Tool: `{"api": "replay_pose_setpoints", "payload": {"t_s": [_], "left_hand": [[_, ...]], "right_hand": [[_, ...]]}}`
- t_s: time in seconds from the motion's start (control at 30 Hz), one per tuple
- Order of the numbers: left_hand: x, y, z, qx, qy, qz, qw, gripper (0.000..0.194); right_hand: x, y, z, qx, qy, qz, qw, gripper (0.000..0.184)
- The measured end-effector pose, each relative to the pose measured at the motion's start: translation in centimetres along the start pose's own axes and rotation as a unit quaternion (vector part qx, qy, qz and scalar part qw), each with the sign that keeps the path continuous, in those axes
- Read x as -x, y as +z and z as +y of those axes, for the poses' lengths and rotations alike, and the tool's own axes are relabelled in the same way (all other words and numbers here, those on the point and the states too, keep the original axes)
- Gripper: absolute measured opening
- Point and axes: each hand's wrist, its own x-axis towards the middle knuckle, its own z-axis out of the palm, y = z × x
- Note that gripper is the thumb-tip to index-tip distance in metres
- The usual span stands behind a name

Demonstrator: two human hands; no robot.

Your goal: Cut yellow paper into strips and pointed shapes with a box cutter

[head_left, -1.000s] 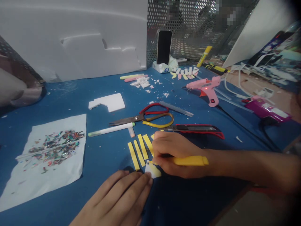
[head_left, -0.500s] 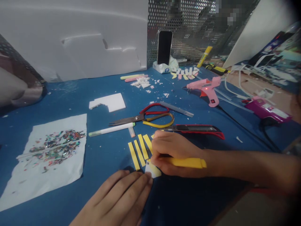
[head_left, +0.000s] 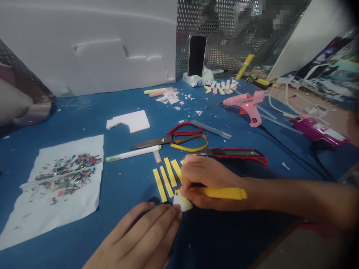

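My right hand (head_left: 209, 181) is closed around a yellow marker (head_left: 224, 192). Its hidden tip points at a small white piece (head_left: 182, 203) that is partly coloured yellow. Lying flat on the blue table, my left hand (head_left: 148, 231) has its fingers outstretched, and their tips touch that piece's left edge. Just beyond it lie several narrow yellow strips (head_left: 159, 185), some partly covered by my right hand. A red-handled utility knife (head_left: 238, 153) rests behind my right hand. Scissors (head_left: 165, 141) with red and yellow handles lie farther back, beside a white marker with a green end (head_left: 133, 154).
At left, a white paper (head_left: 84, 215) carries colourful flakes and a thin stick. A white cut-out board (head_left: 140, 121) lies behind it. Toward the right are a pink glue gun (head_left: 249, 106) with its cord and a magenta device (head_left: 322, 130). A phone (head_left: 196, 56) stands at the back.
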Motion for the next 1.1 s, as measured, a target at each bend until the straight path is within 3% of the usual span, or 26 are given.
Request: {"api": "replay_pose_setpoints", "payload": {"t_s": [1.1], "left_hand": [[-0.02, 0.02, -0.02, 0.003, -0.006, 0.007, 1.000, 0.031]], "right_hand": [[0.06, 0.20, 0.12, 0.038, -0.056, 0.002, 0.998, 0.024]]}}
